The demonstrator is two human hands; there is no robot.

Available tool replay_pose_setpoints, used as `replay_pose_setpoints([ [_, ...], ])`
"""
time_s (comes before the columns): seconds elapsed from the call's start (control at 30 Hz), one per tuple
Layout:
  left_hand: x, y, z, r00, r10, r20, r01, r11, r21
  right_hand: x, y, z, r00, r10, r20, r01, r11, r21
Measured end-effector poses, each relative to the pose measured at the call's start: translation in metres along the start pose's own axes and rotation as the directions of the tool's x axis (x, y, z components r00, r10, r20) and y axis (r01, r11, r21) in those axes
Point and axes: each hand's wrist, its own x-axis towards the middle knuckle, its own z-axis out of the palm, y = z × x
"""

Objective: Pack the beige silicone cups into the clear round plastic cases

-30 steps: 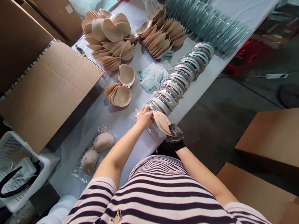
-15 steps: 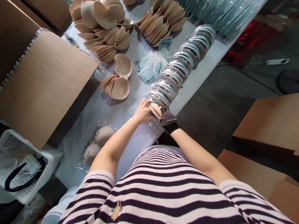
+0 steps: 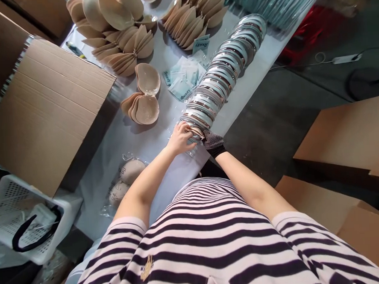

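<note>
At the near end of a row of round clear plastic cases [image 3: 219, 78] with shiny edges, both hands meet over a beige stick-on bra cup [image 3: 195, 132]. My bare left hand [image 3: 180, 138] has its fingers curled on the cup's left side, its thumb lower and nearer my body. My right hand [image 3: 213, 141], in a dark dotted glove, grips the cup's right edge; its fingertips are partly hidden. The cup sits low against the nearest case. Left of the row lies a small pile of printed sachets [image 3: 182, 80], and beyond it a few nested bra cups [image 3: 147, 108].
Stacks of beige cups [image 3: 122, 47] stand at the back of the white table [image 3: 165, 173]. A bagged pair of cups [image 3: 132, 171] lies near my left forearm. A cardboard box [image 3: 52, 107] and white basket [image 3: 37, 237] are at left, more boxes [image 3: 346, 136] at right.
The bra cup has gone lower against the nearest case and shows less of itself. My left fingers have spread slightly. The whole view has shifted a little.
</note>
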Motion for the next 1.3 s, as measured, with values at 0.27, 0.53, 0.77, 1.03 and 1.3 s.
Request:
replay_pose_setpoints([
  [0.27, 0.000, 0.003, -0.006, 0.998, -0.008, 0.065, 0.005, 0.999, 0.044, 0.002, -0.012, -0.008, 0.981, 0.188, 0.053, -0.196, 0.942, 0.274],
  [0.53, 0.000, 0.012, -0.009, 0.996, -0.055, 0.075, 0.049, 0.995, 0.088, -0.003, 0.005, 0.011, 0.935, 0.335, 0.115, -0.315, 0.641, 0.700],
  [0.77, 0.001, 0.012, -0.009, 0.995, -0.056, 0.083, 0.050, 0.996, 0.078, -0.016, 0.010, 0.015, 0.977, 0.204, 0.063, -0.188, 0.681, 0.707],
  [1.03, 0.004, 0.013, -0.012, 0.994, -0.064, 0.093, 0.056, 0.994, 0.092, 0.004, 0.007, 0.012, 0.971, 0.218, 0.094, -0.233, 0.804, 0.548],
  [1.3, 0.012, 0.026, 0.002, 0.974, -0.225, -0.015, 0.225, 0.970, 0.093, 0.007, 0.015, 0.007, 0.980, 0.101, 0.172, -0.167, 0.888, 0.429],
])
